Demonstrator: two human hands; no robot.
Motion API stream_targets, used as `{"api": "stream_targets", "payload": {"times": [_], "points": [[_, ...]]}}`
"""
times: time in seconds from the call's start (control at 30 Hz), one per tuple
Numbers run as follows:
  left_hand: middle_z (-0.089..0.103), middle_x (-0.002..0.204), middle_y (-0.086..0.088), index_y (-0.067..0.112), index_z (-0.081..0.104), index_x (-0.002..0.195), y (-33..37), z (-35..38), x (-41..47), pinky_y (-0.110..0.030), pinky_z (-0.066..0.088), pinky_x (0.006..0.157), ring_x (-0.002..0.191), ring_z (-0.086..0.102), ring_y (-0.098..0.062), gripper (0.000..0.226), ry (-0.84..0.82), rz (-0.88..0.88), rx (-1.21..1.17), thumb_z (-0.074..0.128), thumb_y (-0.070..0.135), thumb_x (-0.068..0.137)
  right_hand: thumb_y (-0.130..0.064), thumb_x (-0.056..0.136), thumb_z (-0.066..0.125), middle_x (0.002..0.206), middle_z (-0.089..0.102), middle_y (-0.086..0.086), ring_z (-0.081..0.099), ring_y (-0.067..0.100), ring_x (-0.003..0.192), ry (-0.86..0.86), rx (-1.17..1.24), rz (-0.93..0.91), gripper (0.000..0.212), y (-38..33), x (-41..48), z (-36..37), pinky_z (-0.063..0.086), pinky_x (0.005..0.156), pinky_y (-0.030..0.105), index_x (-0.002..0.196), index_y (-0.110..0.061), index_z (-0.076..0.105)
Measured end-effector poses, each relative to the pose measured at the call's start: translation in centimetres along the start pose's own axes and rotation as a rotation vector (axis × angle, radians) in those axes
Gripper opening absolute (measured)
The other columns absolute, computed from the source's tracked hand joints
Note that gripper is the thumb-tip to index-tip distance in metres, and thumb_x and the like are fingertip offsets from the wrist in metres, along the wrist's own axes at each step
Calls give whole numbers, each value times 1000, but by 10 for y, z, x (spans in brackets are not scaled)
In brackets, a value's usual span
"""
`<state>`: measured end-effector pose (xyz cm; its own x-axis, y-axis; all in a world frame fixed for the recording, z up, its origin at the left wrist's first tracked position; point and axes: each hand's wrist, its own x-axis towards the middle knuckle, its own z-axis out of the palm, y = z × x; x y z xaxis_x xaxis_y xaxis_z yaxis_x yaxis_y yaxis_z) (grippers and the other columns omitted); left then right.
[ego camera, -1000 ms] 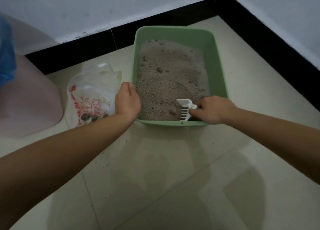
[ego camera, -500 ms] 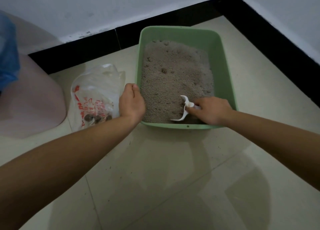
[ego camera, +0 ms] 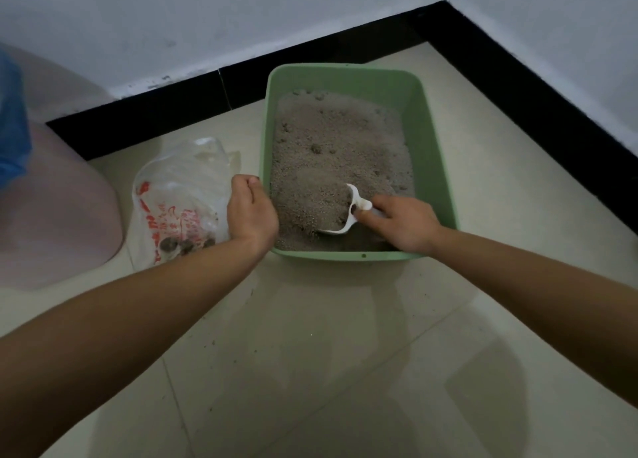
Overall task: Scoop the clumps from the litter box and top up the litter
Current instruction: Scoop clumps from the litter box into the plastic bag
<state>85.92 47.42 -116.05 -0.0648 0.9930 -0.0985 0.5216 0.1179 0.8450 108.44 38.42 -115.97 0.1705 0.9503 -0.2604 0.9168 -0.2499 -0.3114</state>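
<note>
A green litter box (ego camera: pixel 436 153) sits on the tiled floor in the room's corner, filled with grey-brown litter (ego camera: pixel 331 136) showing small clumps. My right hand (ego camera: pixel 402 224) holds a white scoop (ego camera: pixel 348 212) by its handle, its head dug into the litter at the box's near end. My left hand (ego camera: pixel 250 212) grips the box's left rim near the front corner. A clear plastic bag (ego camera: pixel 179 195) with red print lies left of the box, with a few dark clumps (ego camera: pixel 183 245) inside.
A pale pink bin (ego camera: pixel 51 216) with a blue liner (ego camera: pixel 12 119) stands at the far left. White walls with black skirting (ego camera: pixel 518 88) close the corner behind and to the right of the box. Litter grains speckle the tiles in front.
The scoop has turned on its side and pushed deeper into the litter toward the left. My left hand has stayed on the box rim. The view has shifted slightly.
</note>
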Motion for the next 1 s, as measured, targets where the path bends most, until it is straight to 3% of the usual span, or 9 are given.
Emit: {"api": "stream_targets", "payload": {"times": [0.23, 0.33, 0.43, 0.5, 0.6, 1.0], "points": [[48, 92, -10, 6, 47, 98, 2, 0, 1, -31, 29, 74, 86, 43, -23, 34, -6, -59, -32, 26, 31, 105, -72, 93, 33, 64, 55, -4, 54, 16, 62, 193, 62, 18, 55, 0, -11, -33, 35, 53, 32, 72, -23, 48], [50, 100, -9, 3, 53, 105, 3, -3, 4, -31, 32, 79, 92, 45, -23, 35, -39, -116, -95, 28, 28, 104, -73, 93, 30, 65, 56, -5, 55, 14, 63, 239, 82, 32, 58, 3, -17, -44, 35, 55, 30, 81, -22, 56], [58, 101, -13, 3, 55, 98, 4, -14, 14, -35, 45, 83, 92, 54, -26, 39, -179, -186, -181, 28, 30, 99, -71, 94, 33, 68, 57, -6, 55, 11, 66, 242, 87, 65, 56, 2, -26, -47, 35, 56, 29, 87, -22, 59], [63, 90, -16, 4, 56, 94, 6, -23, 19, -40, 54, 73, 82, 62, -29, 42, -303, -252, -237, 26, 33, 98, -70, 94, 34, 70, 58, -3, 56, 16, 68, 267, 139, 84, 57, -2, -31, -50, 41, 59, 32, 84, -19, 57], [60, 70, -10, 6, 56, 91, 8, -35, 15, -30, 47, 56, 60, 56, -23, 42, -428, -350, -329, 25, 34, 100, -69, 95, 34, 70, 59, -1, 57, 18, 68, 253, 129, 90, 58, -8, -38, -53, 41, 59, 32, 80, -17, 54], [61, 68, -11, 5, 56, 81, 18, -58, 0, -32, 47, 62, 63, 56, -24, 55, -515, -471, -404, 20, 39, 103, -74, 93, 29, 64, 56, -1, 56, 21, 64, 299, 137, 51, 64, -40, -51, -69, 37, 56, 33, 76, -16, 53]]}}
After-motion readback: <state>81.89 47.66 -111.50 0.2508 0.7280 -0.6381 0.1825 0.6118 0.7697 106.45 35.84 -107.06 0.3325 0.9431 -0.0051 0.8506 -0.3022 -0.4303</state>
